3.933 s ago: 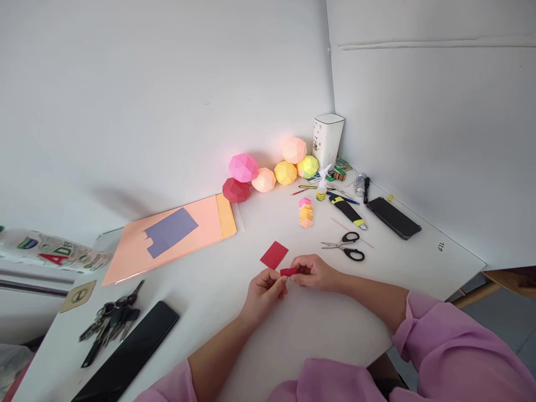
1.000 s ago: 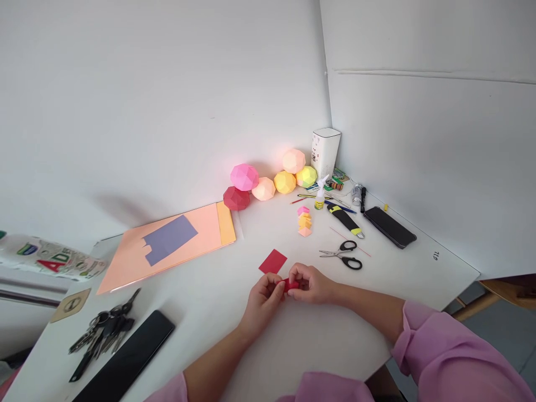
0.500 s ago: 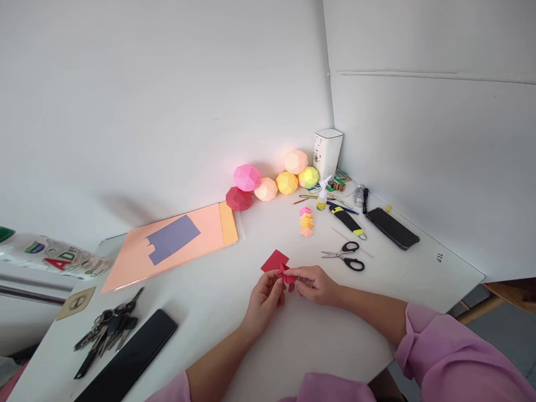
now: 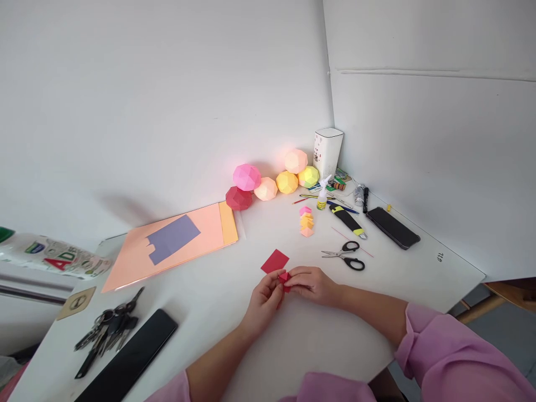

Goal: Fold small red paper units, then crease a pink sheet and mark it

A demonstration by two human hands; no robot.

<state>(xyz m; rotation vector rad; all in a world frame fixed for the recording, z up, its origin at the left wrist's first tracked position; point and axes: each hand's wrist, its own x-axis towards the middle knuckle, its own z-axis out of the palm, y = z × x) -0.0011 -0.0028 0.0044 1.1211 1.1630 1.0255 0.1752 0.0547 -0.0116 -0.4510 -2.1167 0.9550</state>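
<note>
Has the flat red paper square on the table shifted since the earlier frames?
No. The flat red paper square keeps the same gap to the black-handled scissors on its right; only the camera shifted.

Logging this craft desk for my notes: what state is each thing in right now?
folded red paper: creased, pinched between left hand and right hand
red square: unfolded, lying flat
scissors: blades shut, lying flat
glue bottle: upright
phone: screen dark

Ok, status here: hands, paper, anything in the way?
Left hand and right hand both pinch the folded red piece. Red square lies flat just beyond. Scissors apart, to the right.
</note>
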